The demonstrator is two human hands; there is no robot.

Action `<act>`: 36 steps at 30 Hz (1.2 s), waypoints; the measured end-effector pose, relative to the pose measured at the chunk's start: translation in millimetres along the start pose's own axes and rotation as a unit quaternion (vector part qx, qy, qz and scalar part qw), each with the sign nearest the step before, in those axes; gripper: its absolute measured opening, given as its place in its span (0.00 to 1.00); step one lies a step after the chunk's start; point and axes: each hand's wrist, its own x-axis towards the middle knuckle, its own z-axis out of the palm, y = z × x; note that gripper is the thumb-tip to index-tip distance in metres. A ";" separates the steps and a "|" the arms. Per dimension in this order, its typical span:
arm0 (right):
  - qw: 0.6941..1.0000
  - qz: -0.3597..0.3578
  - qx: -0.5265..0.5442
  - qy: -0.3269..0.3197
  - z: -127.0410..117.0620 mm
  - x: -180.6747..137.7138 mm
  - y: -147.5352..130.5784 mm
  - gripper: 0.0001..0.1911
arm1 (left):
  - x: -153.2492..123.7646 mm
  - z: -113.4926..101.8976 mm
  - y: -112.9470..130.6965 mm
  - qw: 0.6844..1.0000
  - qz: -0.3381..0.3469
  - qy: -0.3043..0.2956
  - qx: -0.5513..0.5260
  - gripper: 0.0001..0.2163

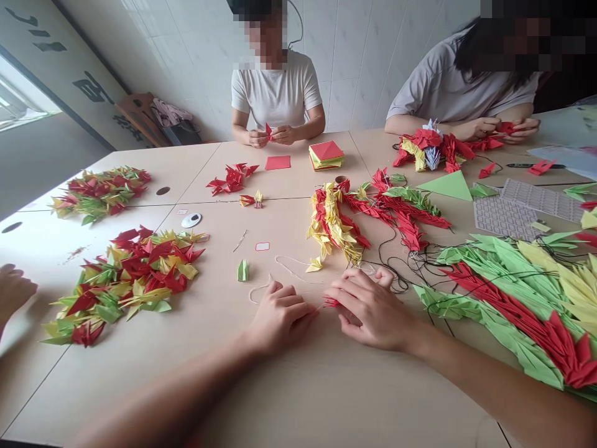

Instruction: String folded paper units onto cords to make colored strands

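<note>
My left hand (280, 314) rests on the beige table (298, 398) with its fingers curled and pinched toward the right. My right hand (368, 305) lies just beside it, fingers bent, tips meeting the left hand's. Between the two sits a small red folded paper piece (330, 302), held at the fingertips. A thin white string (280, 270) loops on the table just beyond my left hand. A strand of yellow and red folded cranes (333, 227) lies right behind my hands.
A heap of red, green and yellow paper cranes (130, 280) lies left, another (100, 193) farther back. Long green and red strands (522, 298) fill the right. Two people sit across, folding red paper. A paper stack (326, 154) stands mid-back. Another person's hand (13, 289) shows at left.
</note>
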 end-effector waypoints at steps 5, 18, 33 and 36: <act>0.999 -0.018 -0.019 0.038 1.5 1.1 -2.0 0.05 | -0.3 1.3 0.0 1.000 0.007 0.007 0.002 0.11; 0.998 -0.031 -0.024 0.054 2.7 -1.1 0.0 0.03 | 1.1 -0.7 0.6 1.000 -0.006 0.003 0.000 0.09; 0.995 -0.012 -0.071 0.070 6.2 -3.0 3.4 0.07 | 9.6 -26.5 -7.0 0.987 -0.095 -0.100 0.081 0.13; 0.994 -0.015 -0.091 0.063 5.3 -3.2 5.0 0.07 | 10.5 -24.8 -8.0 0.980 -0.085 -0.136 0.115 0.09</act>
